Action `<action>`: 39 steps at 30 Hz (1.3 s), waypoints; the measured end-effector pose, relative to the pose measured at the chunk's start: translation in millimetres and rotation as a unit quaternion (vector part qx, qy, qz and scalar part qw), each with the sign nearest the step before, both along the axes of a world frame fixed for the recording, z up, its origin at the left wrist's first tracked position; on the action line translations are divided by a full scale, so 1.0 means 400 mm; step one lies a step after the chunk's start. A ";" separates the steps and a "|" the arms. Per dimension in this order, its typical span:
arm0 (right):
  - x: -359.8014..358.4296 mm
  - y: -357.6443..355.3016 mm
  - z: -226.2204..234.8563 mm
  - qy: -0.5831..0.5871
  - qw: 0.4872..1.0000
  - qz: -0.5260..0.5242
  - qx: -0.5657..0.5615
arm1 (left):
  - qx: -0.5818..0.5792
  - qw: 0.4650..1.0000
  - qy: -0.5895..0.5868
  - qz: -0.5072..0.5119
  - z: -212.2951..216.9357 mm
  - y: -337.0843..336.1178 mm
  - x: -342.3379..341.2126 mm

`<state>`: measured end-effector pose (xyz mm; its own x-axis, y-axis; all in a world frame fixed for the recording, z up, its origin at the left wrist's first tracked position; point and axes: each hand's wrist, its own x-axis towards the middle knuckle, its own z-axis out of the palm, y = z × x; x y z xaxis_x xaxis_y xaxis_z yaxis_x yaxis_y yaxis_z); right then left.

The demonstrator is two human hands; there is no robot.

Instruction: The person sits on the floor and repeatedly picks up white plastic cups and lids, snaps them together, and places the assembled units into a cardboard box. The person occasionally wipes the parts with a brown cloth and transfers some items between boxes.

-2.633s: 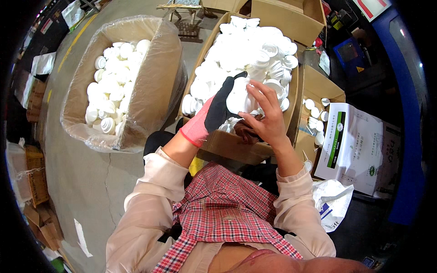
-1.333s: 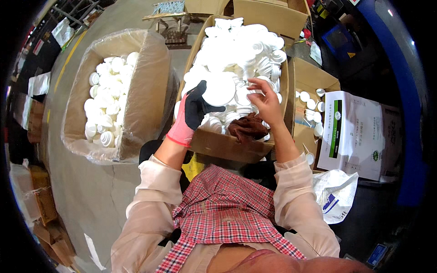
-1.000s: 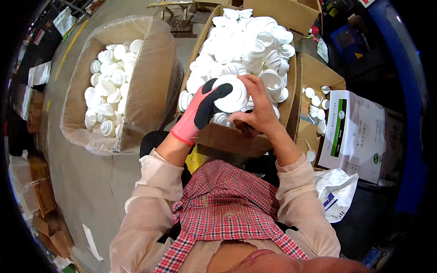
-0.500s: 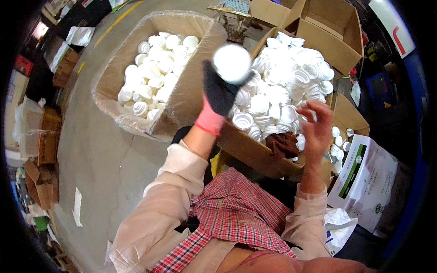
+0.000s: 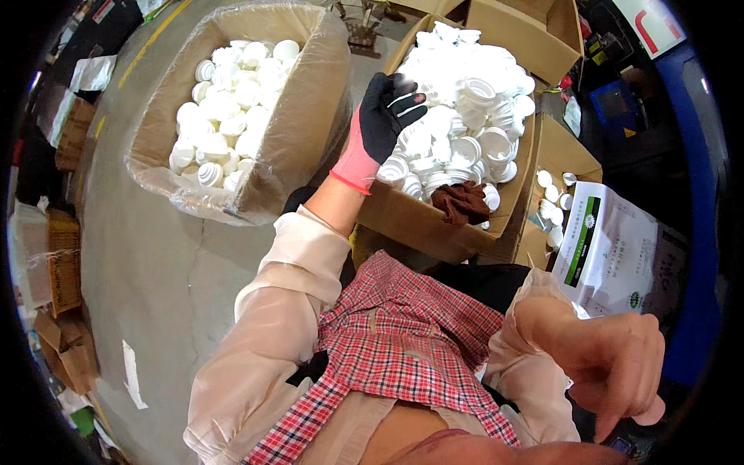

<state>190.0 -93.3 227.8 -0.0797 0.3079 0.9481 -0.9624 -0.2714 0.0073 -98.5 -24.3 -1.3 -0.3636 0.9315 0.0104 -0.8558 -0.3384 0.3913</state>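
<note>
My left hand [image 5: 385, 116], in a black glove with a pink cuff, hovers with fingers spread and nothing in it over the near left edge of the middle cardboard box [image 5: 422, 225]. That box is heaped with white plastic caps [image 5: 465, 108]. A second cardboard box lined with clear plastic [image 5: 298, 147] stands to the left and holds several more white caps [image 5: 229, 101]. My bare right hand [image 5: 616, 360] hangs close to the camera at the lower right, fingers drooping and half bent. I see nothing in it, and its palm is hidden.
A brown cloth [image 5: 463, 201] lies on the caps at the middle box's near edge. A small open carton [image 5: 542, 155] with a few caps sits to the right, beside a white printed bag [image 5: 616, 248]. Flattened cardboard [image 5: 66, 341] lies on the grey floor at the left.
Half a second ago my left hand held a white cap up by the left box; now it is empty over the middle box. My right hand has pulled back from the caps toward the camera.
</note>
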 end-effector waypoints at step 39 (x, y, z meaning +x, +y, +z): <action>0.015 0.022 0.016 -0.037 0.999 -0.034 0.001 | -0.091 0.985 0.138 -0.039 -0.017 0.046 0.090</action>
